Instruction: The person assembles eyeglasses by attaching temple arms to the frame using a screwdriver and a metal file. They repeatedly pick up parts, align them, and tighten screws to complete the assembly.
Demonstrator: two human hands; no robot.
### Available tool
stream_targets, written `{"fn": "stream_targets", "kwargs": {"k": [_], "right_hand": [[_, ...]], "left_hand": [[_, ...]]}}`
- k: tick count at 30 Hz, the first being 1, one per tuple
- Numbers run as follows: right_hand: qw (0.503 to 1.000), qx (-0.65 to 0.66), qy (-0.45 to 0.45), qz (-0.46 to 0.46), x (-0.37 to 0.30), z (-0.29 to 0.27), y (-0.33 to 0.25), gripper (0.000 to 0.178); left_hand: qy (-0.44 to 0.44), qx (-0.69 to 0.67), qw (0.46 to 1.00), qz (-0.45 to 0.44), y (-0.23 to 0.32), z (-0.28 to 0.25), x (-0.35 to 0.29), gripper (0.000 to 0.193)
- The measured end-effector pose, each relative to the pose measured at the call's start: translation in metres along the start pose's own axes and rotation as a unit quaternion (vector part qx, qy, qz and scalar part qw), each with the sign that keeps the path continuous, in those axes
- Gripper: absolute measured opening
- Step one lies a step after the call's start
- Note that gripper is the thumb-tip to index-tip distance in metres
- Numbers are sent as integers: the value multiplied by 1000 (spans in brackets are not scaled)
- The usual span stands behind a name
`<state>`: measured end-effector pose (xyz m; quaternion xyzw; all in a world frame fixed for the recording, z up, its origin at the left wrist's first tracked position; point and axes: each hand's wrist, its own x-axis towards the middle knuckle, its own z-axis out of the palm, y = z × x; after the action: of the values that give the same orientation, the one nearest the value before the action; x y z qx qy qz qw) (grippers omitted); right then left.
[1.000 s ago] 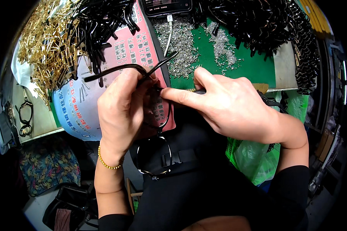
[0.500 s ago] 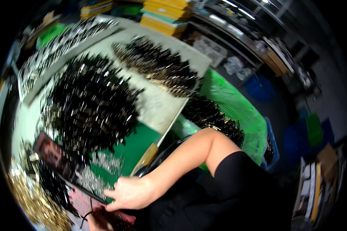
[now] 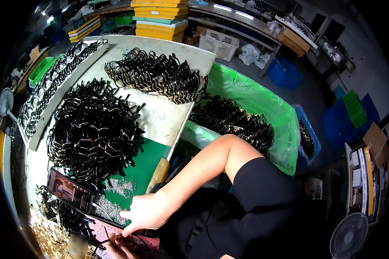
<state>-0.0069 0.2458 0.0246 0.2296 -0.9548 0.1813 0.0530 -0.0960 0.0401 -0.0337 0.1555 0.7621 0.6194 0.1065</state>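
Observation:
At the lower edge my left hand (image 3: 120,247) has bent fingers around a thin black frame-like piece (image 3: 100,242), over a pink mat (image 3: 97,227). Just above it my right hand (image 3: 148,212) reaches in from the right. Its thumb and a finger are apart, with nothing visible between them. The fingertip lies beside a scatter of tiny silver parts (image 3: 110,210) on a green mat (image 3: 153,150). A phone (image 3: 70,190) with a lit screen and a cable rests to their left. A yellow-brown handle (image 3: 159,174) lies beside my right forearm.
A big heap of black frame-like pieces (image 3: 93,129) covers the table's middle, with another pile (image 3: 155,75) behind. A white tray (image 3: 65,86) of pieces stands left. Gold pieces (image 3: 47,228) lie lower left. A green lined basket (image 3: 250,95) of black pieces stands right.
The view has turned and steadied, so the heaps look sharper. My right hand stays beside the silver parts, and my left hand still holds the thin black piece.

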Motion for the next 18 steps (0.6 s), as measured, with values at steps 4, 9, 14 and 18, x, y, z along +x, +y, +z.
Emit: {"fn": "stream_targets", "kwargs": {"k": [4, 9, 14, 18], "right_hand": [[999, 24, -33, 18, 11, 0, -2, 51], [985, 50, -132, 102, 17, -32, -1, 50], [979, -25, -141, 146, 26, -24, -26, 64], [990, -32, -105, 92, 29, -17, -17, 61]], "left_hand": [[-5, -35, 999, 10, -11, -22, 2, 29], [-14, 3, 1000, -26, 17, -23, -4, 25], [-54, -17, 998, -7, 17, -30, 4, 25], [-41, -23, 999, -22, 30, -27, 2, 19]]}}
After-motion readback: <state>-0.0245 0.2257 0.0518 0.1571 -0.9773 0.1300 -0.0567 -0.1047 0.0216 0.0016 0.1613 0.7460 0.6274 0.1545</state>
